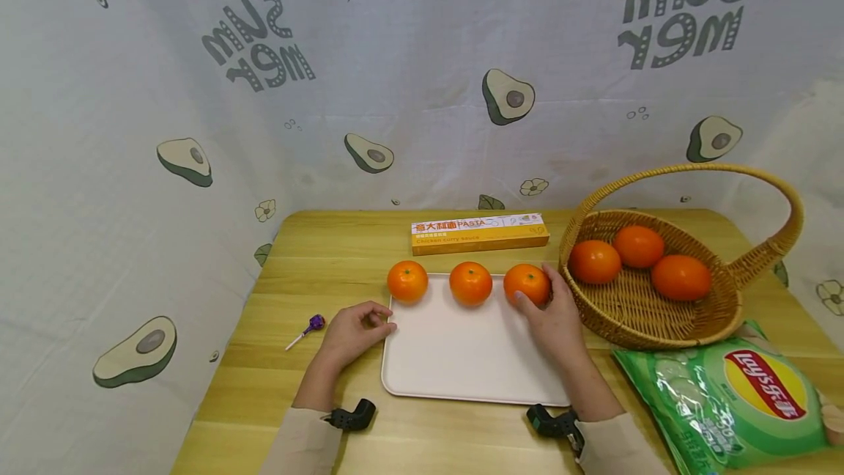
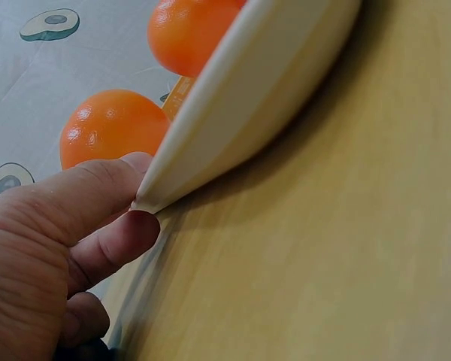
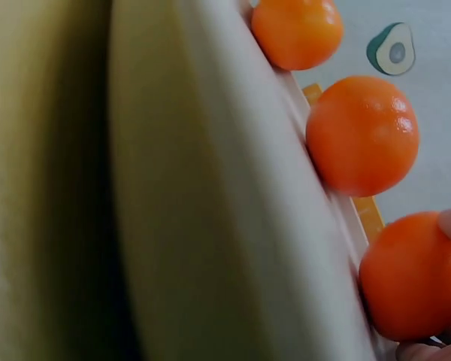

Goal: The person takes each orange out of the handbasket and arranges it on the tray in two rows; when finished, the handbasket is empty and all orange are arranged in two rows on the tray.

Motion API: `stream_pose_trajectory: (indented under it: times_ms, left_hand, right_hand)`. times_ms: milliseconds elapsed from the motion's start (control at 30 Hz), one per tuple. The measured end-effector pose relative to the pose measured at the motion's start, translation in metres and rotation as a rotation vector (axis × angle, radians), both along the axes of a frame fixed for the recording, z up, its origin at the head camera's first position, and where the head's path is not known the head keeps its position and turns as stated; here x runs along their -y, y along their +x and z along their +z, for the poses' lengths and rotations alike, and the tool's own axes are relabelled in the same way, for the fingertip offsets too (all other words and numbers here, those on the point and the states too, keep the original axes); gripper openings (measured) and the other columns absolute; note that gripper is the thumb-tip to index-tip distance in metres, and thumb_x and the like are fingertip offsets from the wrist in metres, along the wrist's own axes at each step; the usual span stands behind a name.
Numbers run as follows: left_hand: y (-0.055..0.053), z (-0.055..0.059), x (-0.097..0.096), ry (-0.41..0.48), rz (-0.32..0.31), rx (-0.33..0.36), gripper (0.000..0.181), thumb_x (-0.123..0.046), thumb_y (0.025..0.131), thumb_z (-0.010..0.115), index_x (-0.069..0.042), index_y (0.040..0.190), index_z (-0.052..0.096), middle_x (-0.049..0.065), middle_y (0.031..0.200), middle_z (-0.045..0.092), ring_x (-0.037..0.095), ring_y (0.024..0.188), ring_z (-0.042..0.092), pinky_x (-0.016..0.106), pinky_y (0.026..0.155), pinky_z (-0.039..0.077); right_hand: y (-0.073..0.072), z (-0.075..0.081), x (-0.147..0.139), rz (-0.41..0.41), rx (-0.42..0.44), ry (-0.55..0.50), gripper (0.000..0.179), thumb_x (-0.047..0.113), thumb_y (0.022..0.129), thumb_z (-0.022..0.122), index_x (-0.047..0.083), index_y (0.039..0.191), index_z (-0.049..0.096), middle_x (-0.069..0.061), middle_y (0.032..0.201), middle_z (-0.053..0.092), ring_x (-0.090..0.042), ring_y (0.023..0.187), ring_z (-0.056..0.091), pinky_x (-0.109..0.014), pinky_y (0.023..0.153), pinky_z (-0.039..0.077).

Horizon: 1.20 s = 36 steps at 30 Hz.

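Three oranges stand in a row along the far edge of a white tray [image 1: 471, 358]: a left orange [image 1: 407, 281], a middle orange [image 1: 471, 284] and a right orange [image 1: 526, 283]. Thumb and fingers of my right hand [image 1: 556, 316] grip the right orange from its right side; the right wrist view shows fingertips on that orange [image 3: 410, 278]. At the tray's left edge, my left hand [image 1: 356, 330] pinches the rim between thumb and index finger, clearest in the left wrist view, where the tray rim [image 2: 203, 120] meets the fingertips.
A wicker basket [image 1: 596, 321] holding three more oranges stands at the right. In front of it lies a green chip bag [image 1: 732, 398]. Behind the tray is a pasta box [image 1: 480, 234]. A purple-wrapped lollipop [image 1: 316, 322] lies left of my left hand.
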<state>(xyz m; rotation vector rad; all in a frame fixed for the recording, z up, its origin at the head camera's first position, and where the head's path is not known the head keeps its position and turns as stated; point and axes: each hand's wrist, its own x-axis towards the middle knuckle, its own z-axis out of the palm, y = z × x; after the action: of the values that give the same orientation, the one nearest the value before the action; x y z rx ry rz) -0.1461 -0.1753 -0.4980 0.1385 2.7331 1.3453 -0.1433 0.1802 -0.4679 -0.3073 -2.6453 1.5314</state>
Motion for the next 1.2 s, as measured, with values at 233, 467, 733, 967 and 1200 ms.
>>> stream_pose_trajectory:
  times_ms: [233,467,733,967,1200]
  left_hand:
    - [-0.0008,-0.0008,0.0003,-0.001,0.000,-0.004,0.016,-0.030,0.084,0.084,-0.024,0.098,0.076,-0.010,0.076,0.066,0.012,0.069,0.055,0.024,0.064,0.043]
    - [-0.0008,-0.0010,0.0005,0.007,0.001,-0.007,0.016,-0.029,0.084,0.084,-0.024,0.098,0.076,-0.010,0.075,0.066,0.012,0.069,0.055,0.024,0.064,0.043]
    - [-0.0012,-0.0025,0.0007,0.010,-0.004,-0.014,0.016,-0.029,0.084,0.084,-0.024,0.097,0.076,-0.010,0.075,0.066,0.011,0.068,0.055,0.024,0.063,0.042]
    - [-0.0014,-0.0042,0.0006,0.002,-0.005,-0.014,0.016,-0.029,0.084,0.084,-0.024,0.098,0.076,-0.010,0.076,0.066,0.011,0.069,0.056,0.024,0.064,0.044]
    - [-0.0016,-0.0043,0.0005,-0.001,-0.010,-0.020,0.016,-0.030,0.084,0.084,-0.024,0.098,0.076,-0.011,0.076,0.066,0.010,0.069,0.056,0.024,0.065,0.044]
  right_hand:
    - [-0.0016,-0.0015,-0.0004,-0.022,0.028,-0.017,0.083,0.022,0.099,0.066,0.007,0.163,0.015,-0.026,0.164,0.028,-0.043,0.147,0.035,-0.059,0.121,0.027]
    - [-0.0030,-0.0031,-0.0004,-0.026,0.033,-0.032,0.082,0.021,0.101,0.064,0.007,0.163,0.012,-0.025,0.165,0.025,-0.043,0.149,0.032,-0.059,0.122,0.025]
    - [-0.0012,-0.0010,0.0011,-0.023,0.053,-0.011,0.080,0.020,0.102,0.062,0.009,0.164,0.012,-0.025,0.165,0.023,-0.043,0.149,0.031,-0.060,0.123,0.024]
    - [0.0001,-0.0012,0.0027,-0.009,0.031,-0.002,0.077,0.017,0.102,0.059,0.007,0.163,0.013,-0.027,0.165,0.021,-0.044,0.150,0.030,-0.060,0.123,0.023]
    - [0.0002,-0.0019,0.0020,-0.009,0.028,-0.020,0.078,0.017,0.102,0.059,0.007,0.163,0.012,-0.027,0.165,0.020,-0.043,0.149,0.030,-0.059,0.123,0.023]
